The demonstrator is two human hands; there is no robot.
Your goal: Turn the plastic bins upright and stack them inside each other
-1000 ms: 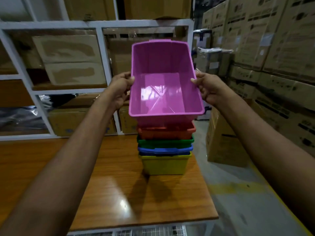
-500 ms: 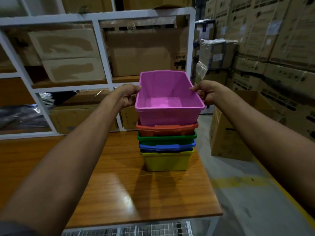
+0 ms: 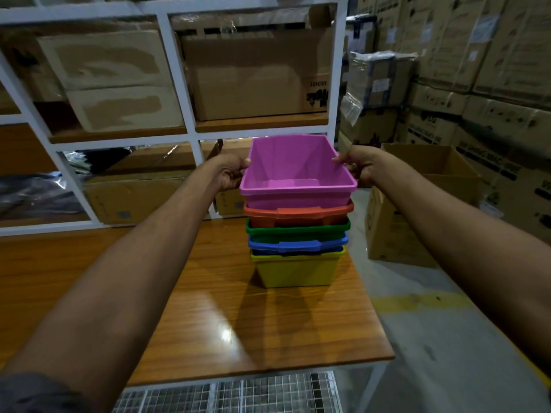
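1. At the far right end of the wooden table [image 3: 268,323], both arms reach forward, nearly straight, to the top of a stack of bins.
2. The left hand [image 3: 231,174] is at the left rim of the pink bin [image 3: 295,165], with its fingers curled against the outer wall and its thumb on the rim.
3. The right hand [image 3: 359,168] grips the opposite rim, its thumb lying along the top edge and its fingers folded below it on the outside.
4. The pink bin is upright with its mouth facing up. Its long axis runs away from the person, and the hands are on its two long sides.
5. Its lower part is inside the orange bin [image 3: 298,214]. Whether it is fully seated cannot be told.
6. Below come the green bin [image 3: 298,229], the blue bin [image 3: 298,244] and the yellow bin [image 3: 296,271], all upright and nested. The yellow one stands on the table.
7. The bins are smooth, slightly glossy plastic, rectangular with tapering walls and flat lips. The orange and blue ones show a moulded handle on the near short end.
8. The table has a shiny wood-grain top.
9. Behind it is a white metal rack [image 3: 176,79] loaded with cardboard boxes [image 3: 256,81].
10. To the right, an open carton [image 3: 417,204] stands on the grey floor [image 3: 432,338].
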